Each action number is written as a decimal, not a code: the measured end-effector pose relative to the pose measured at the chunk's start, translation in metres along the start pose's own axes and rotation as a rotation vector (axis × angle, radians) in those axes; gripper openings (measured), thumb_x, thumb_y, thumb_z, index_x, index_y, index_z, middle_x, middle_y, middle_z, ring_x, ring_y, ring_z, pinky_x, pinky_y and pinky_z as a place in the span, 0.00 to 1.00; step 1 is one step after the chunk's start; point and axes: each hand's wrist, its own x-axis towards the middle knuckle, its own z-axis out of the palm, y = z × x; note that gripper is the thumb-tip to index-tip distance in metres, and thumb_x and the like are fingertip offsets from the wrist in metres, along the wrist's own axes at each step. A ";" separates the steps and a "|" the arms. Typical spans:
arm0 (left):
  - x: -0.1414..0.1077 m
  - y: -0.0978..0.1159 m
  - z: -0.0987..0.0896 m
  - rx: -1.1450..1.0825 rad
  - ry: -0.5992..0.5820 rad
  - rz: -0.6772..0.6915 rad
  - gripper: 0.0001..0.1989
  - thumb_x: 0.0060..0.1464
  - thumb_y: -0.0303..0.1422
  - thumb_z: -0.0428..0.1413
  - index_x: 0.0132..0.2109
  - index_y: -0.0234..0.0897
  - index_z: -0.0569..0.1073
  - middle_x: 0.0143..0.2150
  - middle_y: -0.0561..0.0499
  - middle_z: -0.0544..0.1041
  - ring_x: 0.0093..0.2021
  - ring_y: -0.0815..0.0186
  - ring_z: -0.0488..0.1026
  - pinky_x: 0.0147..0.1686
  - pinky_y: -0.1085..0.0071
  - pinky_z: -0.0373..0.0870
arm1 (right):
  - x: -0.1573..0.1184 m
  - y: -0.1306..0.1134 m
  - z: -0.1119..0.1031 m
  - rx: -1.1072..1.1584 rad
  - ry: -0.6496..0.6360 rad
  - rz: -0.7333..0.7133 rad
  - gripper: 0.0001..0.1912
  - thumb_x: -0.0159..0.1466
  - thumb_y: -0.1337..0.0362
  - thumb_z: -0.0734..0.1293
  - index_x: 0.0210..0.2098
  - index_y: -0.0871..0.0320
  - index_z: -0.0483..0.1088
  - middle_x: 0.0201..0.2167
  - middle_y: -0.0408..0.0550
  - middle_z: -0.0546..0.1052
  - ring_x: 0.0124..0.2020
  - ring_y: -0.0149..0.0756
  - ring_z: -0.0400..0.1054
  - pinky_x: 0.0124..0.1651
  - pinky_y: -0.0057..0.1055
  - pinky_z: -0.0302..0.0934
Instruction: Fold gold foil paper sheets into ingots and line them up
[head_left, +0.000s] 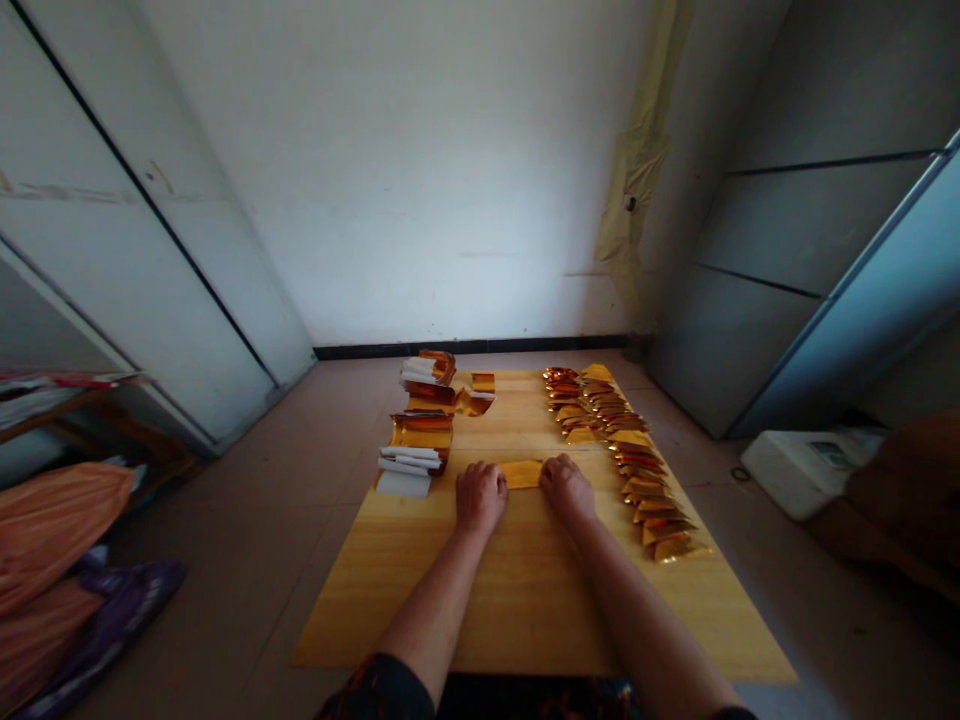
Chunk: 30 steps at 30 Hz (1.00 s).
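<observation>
A strip of gold foil paper (523, 475) lies flat on the wooden board (525, 590), stretched between my two hands. My left hand (481, 494) closes on its left end with curled fingers. At the right end, the fingers of my right hand (568, 488) are bent and pressed on the paper. Fingertips of both hands are partly hidden. To the left is a stack of curled gold sheets with white backs (421, 432). Along the right side run rows of folded gold paper pieces (651, 490), overlapping one another.
A loose gold piece (474, 403) lies beside the left stack. White wall (435, 180) rises behind the board. A grey cabinet (757, 250) and a white box (795, 470) stand at right. Orange cloth (64, 530) and a purple bag-like item (112, 620) are at left.
</observation>
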 end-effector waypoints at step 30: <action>0.003 -0.002 -0.009 -0.133 -0.107 -0.095 0.04 0.51 0.33 0.56 0.35 0.42 0.75 0.38 0.53 0.77 0.43 0.64 0.70 0.42 0.68 0.58 | -0.003 -0.009 0.002 -0.004 -0.016 0.128 0.09 0.56 0.59 0.64 0.35 0.56 0.70 0.39 0.48 0.71 0.42 0.38 0.66 0.38 0.31 0.55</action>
